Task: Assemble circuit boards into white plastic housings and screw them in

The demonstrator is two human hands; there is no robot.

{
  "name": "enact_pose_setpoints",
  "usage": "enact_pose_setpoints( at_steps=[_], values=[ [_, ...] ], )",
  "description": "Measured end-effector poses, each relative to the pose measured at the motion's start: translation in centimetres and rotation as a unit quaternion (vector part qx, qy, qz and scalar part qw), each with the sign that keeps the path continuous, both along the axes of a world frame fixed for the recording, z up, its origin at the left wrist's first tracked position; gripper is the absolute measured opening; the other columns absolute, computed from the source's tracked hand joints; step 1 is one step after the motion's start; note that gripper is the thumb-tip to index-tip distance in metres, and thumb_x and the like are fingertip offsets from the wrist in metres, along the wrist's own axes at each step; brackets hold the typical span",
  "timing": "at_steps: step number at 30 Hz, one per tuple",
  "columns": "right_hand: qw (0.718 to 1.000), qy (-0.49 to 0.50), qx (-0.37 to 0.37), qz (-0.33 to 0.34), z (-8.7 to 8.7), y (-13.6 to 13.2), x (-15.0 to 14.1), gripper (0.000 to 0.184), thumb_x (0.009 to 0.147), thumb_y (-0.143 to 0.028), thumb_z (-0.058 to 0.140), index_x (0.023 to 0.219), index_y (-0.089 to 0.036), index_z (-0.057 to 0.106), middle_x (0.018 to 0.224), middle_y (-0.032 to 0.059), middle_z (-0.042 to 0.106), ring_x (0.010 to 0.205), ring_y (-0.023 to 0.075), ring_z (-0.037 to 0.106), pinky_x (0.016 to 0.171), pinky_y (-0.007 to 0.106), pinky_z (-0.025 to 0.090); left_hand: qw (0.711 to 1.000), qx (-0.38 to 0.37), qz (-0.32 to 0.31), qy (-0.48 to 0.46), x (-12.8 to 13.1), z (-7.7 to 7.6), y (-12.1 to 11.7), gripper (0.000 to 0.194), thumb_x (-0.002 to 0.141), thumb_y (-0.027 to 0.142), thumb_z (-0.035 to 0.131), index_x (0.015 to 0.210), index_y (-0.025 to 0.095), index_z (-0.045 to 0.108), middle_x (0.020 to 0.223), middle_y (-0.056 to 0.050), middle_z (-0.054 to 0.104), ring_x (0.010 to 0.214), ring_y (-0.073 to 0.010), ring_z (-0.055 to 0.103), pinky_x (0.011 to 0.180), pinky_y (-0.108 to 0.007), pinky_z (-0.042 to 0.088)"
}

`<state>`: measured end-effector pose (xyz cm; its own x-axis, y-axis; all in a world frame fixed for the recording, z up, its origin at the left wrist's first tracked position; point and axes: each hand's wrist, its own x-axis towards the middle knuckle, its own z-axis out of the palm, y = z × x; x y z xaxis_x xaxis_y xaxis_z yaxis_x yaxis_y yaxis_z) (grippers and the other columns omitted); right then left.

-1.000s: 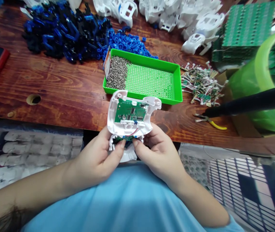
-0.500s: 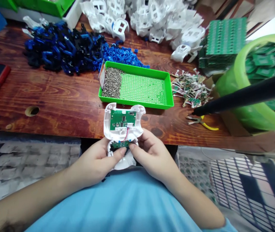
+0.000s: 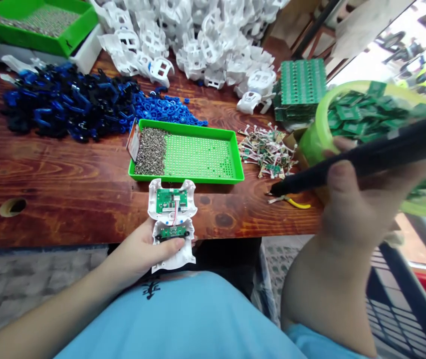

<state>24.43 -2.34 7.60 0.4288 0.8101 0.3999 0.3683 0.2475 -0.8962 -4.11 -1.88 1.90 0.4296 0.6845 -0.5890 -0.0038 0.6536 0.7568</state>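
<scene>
our left hand grips the lower white plastic shell half, 1 of 2, beside the brown wooden table; right hand at the long black cylindrical tool, fingers blurred, closure we can't tell. we'd keep the thin red-and-white wires slack.

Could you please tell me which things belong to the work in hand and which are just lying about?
Likely in the work:
opened white casing, left hand
black tool, right hand

Seemingly just lying about:
yellow-handled pliers
blue rings
stacked green boards
</scene>
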Motion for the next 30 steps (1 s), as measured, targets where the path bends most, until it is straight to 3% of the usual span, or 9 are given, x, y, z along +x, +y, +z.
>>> enact_pose_setpoints(
  at_steps=[2, 4, 6, 10, 17, 22, 27, 30],
  values=[
    [0.996, 0.013, 0.071, -0.052, -0.1, 0.9, -0.6, 0.033, 0.082, -0.025, 0.065, 0.112, -0.037, 0.057, 0.117, -0.0038, 0.057, 0.093, 0.0199, 0.062, 0.086, 0.037, 0.049, 1.0, -0.001, 0.009, -0.013, 0.3, -0.4, 0.2, 0.041, 0.068, 0.031, 0.08, 0.104, 0.017, 0.067, 0.102, -0.009, 0.076, 0.095, -0.0289, 0.07, 0.085, -0.038, 0.054],
    [0.99, 0.045, 0.117, -0.057, -0.3, 1.7, -1.6, 0.028, 0.081, -0.019, 0.059, 0.106, -0.032, 0.062, 0.087, -0.0024, 0.063, 0.069, 0.0164, 0.059, 0.07, 0.034, 0.051, 0.999, -0.013, 0.009, -0.033, 0.5, -0.6, 0.5, 0.04, 0.069, 0.027, 0.079, 0.106, 0.017, 0.067, 0.105, -0.009, 0.075, 0.093, -0.0272, 0.071, 0.083, -0.036, 0.054],
    [0.98, 0.069, 0.179, -0.052, -0.5, 2.8, -2.7, 0.025, 0.078, -0.019, 0.057, 0.1, -0.028, 0.064, 0.063, -0.0035, 0.057, 0.054, 0.0139, 0.052, 0.054, 0.029, 0.046, 0.998, -0.038, 0.0, -0.051, 0.7, -0.8, 0.6, 0.035, 0.07, 0.024, 0.078, 0.103, 0.017, 0.068, 0.1, -0.008, 0.077, 0.086, -0.0243, 0.071, 0.078, -0.032, 0.055],
    [0.962, 0.058, 0.259, -0.068, -0.5, 5.9, -4.8, 0.009, 0.084, -0.033, 0.054, 0.086, -0.025, 0.057, 0.053, -0.0046, 0.049, 0.042, 0.0129, 0.047, 0.042, 0.028, 0.04, 0.994, -0.075, 0.024, -0.077, 0.8, -0.9, 0.9, 0.026, 0.071, 0.022, 0.079, 0.094, 0.016, 0.069, 0.087, -0.005, 0.077, 0.076, -0.0186, 0.071, 0.071, -0.026, 0.054],
    [0.988, 0.061, 0.144, -0.007, -2.3, 10.1, -5.6, 0.025, 0.087, -0.049, 0.045, 0.089, -0.024, 0.049, 0.059, -0.0031, 0.047, 0.043, 0.0139, 0.05, 0.041, 0.029, 0.037, 0.984, -0.136, 0.028, -0.112, 0.5, -0.9, 1.3, 0.02, 0.072, 0.021, 0.078, 0.09, 0.017, 0.069, 0.084, -0.005, 0.078, 0.076, -0.0208, 0.073, 0.071, -0.029, 0.056],
    [0.988, 0.023, 0.147, -0.032, -3.6, 10.7, -5.6, 0.027, 0.087, -0.052, 0.038, 0.088, -0.026, 0.045, 0.058, -0.0051, 0.04, 0.042, 0.0125, 0.047, 0.043, 0.027, 0.034, 0.986, -0.124, 0.033, -0.105, 0.4, -1.0, 1.5, 0.037, 0.069, 0.022, 0.08, 0.104, 0.019, 0.068, 0.11, -0.008, 0.074, 0.092, -0.027, 0.072, 0.081, -0.037, 0.056],
    [0.991, 0.029, 0.128, -0.022, -3.6, 10.5, -5.9, 0.026, 0.086, -0.052, 0.043, 0.086, -0.026, 0.046, 0.057, -0.0044, 0.04, 0.044, 0.0128, 0.046, 0.045, 0.028, 0.037, 0.99, -0.097, 0.02, -0.101, 0.5, -1.4, 1.6, 0.036, 0.069, 0.024, 0.08, 0.103, 0.016, 0.068, 0.099, -0.01, 0.077, 0.098, -0.0286, 0.07, 0.09, -0.039, 0.052],
    [0.99, 0.051, 0.132, -0.006, -3.5, 10.3, -5.9, 0.022, 0.084, -0.048, 0.05, 0.084, -0.026, 0.048, 0.059, -0.0036, 0.042, 0.044, 0.0124, 0.046, 0.044, 0.029, 0.038, 0.99, -0.096, 0.026, -0.098, 0.6, -1.5, 1.5, 0.038, 0.069, 0.023, 0.081, 0.104, 0.018, 0.068, 0.105, -0.009, 0.076, 0.097, -0.0274, 0.07, 0.088, -0.038, 0.053]
  ],
)
